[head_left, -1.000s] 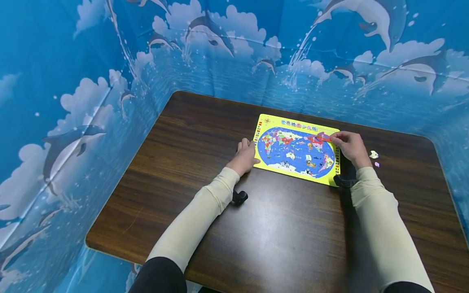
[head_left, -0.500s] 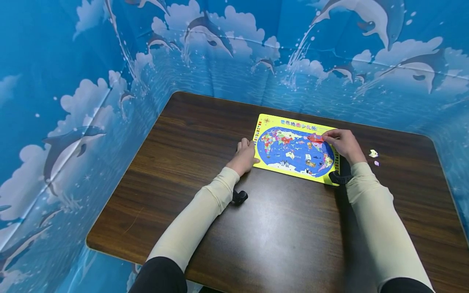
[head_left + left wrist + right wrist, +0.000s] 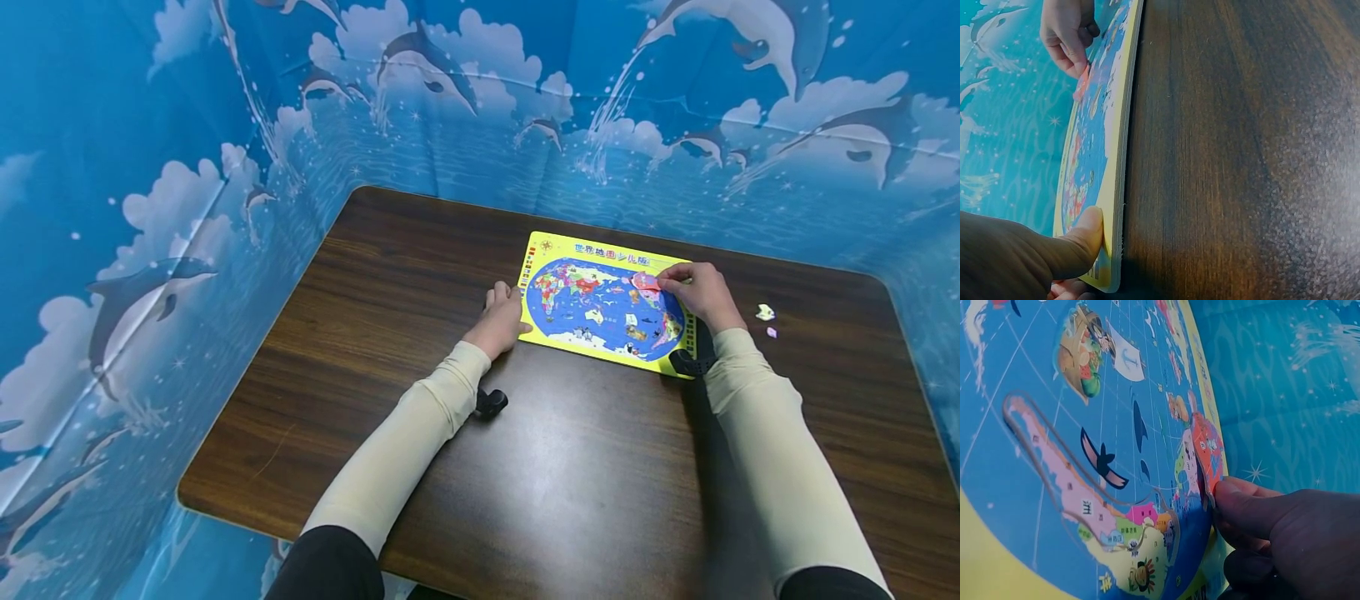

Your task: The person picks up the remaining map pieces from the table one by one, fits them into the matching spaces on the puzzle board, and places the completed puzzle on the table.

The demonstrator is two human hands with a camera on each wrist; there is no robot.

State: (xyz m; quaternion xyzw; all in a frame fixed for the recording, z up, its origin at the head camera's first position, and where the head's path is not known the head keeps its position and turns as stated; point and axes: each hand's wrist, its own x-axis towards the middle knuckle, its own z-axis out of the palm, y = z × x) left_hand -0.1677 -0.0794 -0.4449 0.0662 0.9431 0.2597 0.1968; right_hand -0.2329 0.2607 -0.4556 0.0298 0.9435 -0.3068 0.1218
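Note:
A yellow-bordered world map puzzle board (image 3: 561,247) lies toward the back of the table. My left hand (image 3: 498,323) grips its left edge; in the left wrist view the thumb (image 3: 1090,228) presses on the board's face and the other fingers are mostly hidden beyond the edge. With thumb and fingertips, my right hand (image 3: 703,292) pinches a red map puzzle piece (image 3: 644,281) over the board's upper right. The right wrist view has this piece (image 3: 1205,450) tilted off the board's surface. Near it, a pink and yellow map piece (image 3: 1079,494) sits in the board.
Two small loose puzzle pieces, a pale yellow one (image 3: 765,312) and a purple one (image 3: 772,332), lie on the brown wooden table (image 3: 570,483) right of the board. Black wrist devices (image 3: 491,404) show under both forearms. A blue dolphin-print curtain (image 3: 480,158) stands behind and left of the table.
My right hand has moved a little left over the board with the red piece, which now looks paler and tilted differently. The left hand and board stay nearly still.

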